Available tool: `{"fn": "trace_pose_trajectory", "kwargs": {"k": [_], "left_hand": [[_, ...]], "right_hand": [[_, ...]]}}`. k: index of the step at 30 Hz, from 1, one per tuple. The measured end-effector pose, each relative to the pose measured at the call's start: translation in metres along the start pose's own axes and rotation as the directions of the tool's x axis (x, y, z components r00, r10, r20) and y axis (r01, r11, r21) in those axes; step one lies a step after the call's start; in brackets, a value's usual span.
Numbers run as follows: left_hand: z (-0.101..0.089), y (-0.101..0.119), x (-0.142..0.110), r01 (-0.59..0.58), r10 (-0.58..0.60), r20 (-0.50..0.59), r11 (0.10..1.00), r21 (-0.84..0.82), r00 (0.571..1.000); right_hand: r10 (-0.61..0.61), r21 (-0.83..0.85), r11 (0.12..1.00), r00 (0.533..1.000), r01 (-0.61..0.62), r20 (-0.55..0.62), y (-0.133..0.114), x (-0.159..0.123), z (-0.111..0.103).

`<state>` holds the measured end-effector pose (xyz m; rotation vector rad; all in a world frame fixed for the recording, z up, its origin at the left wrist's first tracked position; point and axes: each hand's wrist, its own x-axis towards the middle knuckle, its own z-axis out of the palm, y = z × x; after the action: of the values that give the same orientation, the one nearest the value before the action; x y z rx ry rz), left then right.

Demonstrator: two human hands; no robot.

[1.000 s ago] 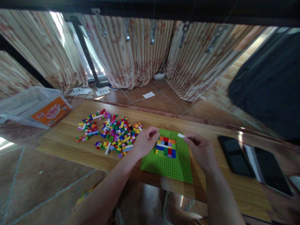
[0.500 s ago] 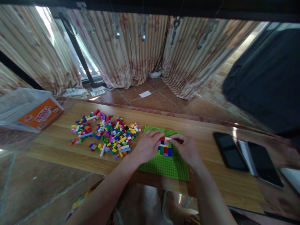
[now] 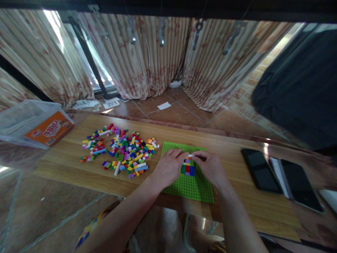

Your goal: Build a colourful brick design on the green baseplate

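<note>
A block of joined toy bricks (image 3: 187, 170) in blue, red, purple, green and other colours stands on a green studded baseplate (image 3: 189, 191). At the block's far edge is a small white brick (image 3: 190, 155), with my two hands meeting around it. My right hand (image 3: 209, 165) is closed, its thumb and forefinger pinching the white brick's right end. From the left, my left hand (image 3: 170, 167) lies over the block with bent fingers pressed together. Its fingertips touch the bricks near the white one, and what they grip is hidden. A bit of red brick shows beneath these fingers.
Left of the baseplate spreads a pile of loose toy bricks (image 3: 129, 149) on the wooden table (image 3: 105, 182). A clear plastic box (image 3: 34, 123) with an orange label stands at the far left. Two dark phone-like devices (image 3: 260, 170) (image 3: 300, 184) lie at the right.
My left hand has shifted slightly right and now covers more of the block's left side and the red brick. My right hand stays nearly in place at the white brick.
</note>
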<state>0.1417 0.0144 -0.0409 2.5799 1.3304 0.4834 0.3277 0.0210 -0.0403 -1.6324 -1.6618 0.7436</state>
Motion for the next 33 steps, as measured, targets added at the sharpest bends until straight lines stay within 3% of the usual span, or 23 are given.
{"fn": "trace_pose_trajectory", "kwargs": {"k": [11,20,24,29,33], "left_hand": [[-0.005,0.028,0.001,0.155,-0.160,0.029,0.979,0.135,0.987],[0.007,0.019,-0.008,0.119,-0.117,-0.050,0.992,0.042,0.992],[-0.001,0.003,-0.008,0.167,-0.170,-0.141,0.985,-0.028,0.975],[-0.023,-0.043,-0.007,0.364,-0.371,-0.277,0.928,-0.076,0.887],[-0.033,-0.067,-0.011,0.479,-0.459,-0.273,0.878,0.004,0.845]], "right_hand": [[0.016,-0.009,1.000,0.999,-0.016,0.039,0.004,0.003,0.002],[0.036,0.011,0.999,0.993,-0.038,0.111,0.017,0.006,-0.002],[0.069,-0.022,0.998,0.990,-0.067,0.124,0.021,0.005,-0.004],[0.105,-0.071,0.993,0.989,-0.097,0.107,0.020,0.004,-0.006],[0.105,-0.096,0.991,0.988,-0.094,0.110,0.017,0.004,-0.006]]}}
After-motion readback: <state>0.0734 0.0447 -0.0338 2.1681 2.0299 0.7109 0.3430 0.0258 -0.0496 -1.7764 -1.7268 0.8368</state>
